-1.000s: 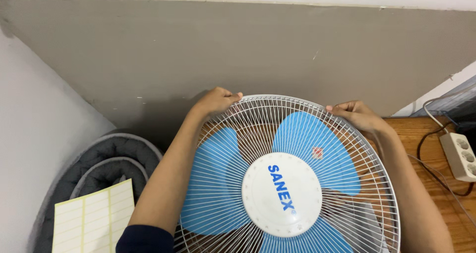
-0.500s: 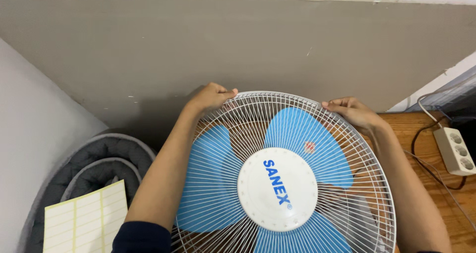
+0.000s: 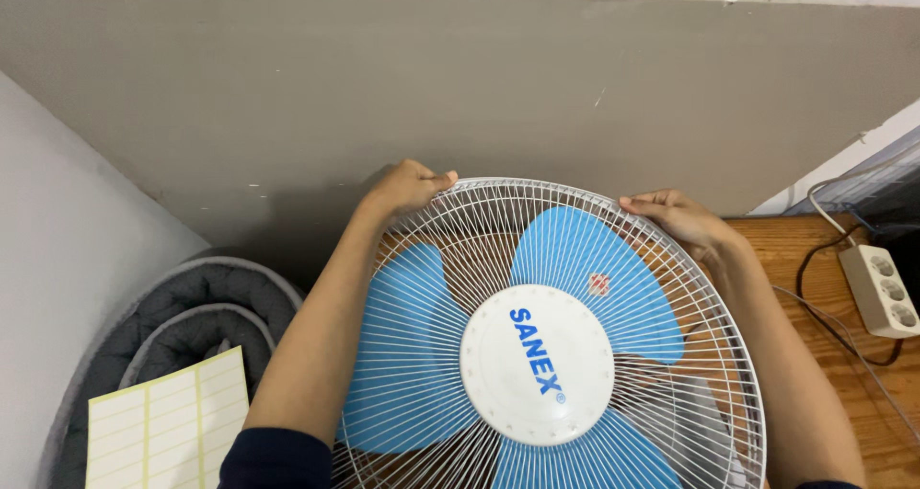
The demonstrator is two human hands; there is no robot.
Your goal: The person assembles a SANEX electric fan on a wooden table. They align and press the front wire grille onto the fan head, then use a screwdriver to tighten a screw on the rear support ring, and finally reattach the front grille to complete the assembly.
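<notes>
Fan guard [image 3: 479, 259]: white wire grille over blue blades [image 3: 594, 269], lower centre of frame.
Left hand [image 3: 407, 187]: grip closed on guard rim, upper left.
Right hand [image 3: 685, 223]: fingers curled over rim, upper right.
Power strip [image 3: 879, 290]: on wooden worktop [image 3: 815, 259], right edge.

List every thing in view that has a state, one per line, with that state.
Left hand: gripping the far rim of the fan grille.
Right hand: gripping the same rim, further right.
Fan grille: in place over the blades, facing up at the camera.
Blue fan blades: sharp, no motion blur.
Power strip: lying on the wooden table, visible sockets empty.
Label sheet: lying flat.
</notes>
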